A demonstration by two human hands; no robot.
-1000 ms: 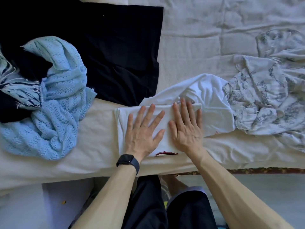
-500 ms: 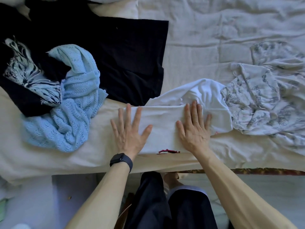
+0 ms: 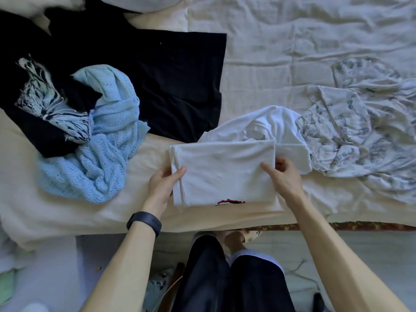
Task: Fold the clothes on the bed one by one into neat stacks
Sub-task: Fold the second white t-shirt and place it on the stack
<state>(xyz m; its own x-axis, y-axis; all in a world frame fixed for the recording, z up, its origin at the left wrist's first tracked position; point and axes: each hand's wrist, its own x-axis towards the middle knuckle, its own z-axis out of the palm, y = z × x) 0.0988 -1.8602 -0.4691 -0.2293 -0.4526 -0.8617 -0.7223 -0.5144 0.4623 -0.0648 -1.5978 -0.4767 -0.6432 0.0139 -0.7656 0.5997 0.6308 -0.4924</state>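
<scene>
A folded white garment (image 3: 222,172) with a small red mark at its near edge lies at the front of the bed. My left hand (image 3: 164,188) grips its left edge, thumb on top and fingers underneath. My right hand (image 3: 283,179) pinches its right edge the same way. Behind it lies a loose white garment (image 3: 276,124). A light blue knit (image 3: 101,140), a black garment (image 3: 168,82) and a fringed blue-and-white scarf (image 3: 45,102) lie to the left.
A crumpled grey patterned garment (image 3: 355,136) lies at the right. The cream bed sheet (image 3: 292,52) stretches away behind. The bed's front edge (image 3: 337,226) runs just above my knees, with the floor below.
Both hands were lying flat on the white garment and slid apart across it. Now they have moved to its side edges and taken hold of them.
</scene>
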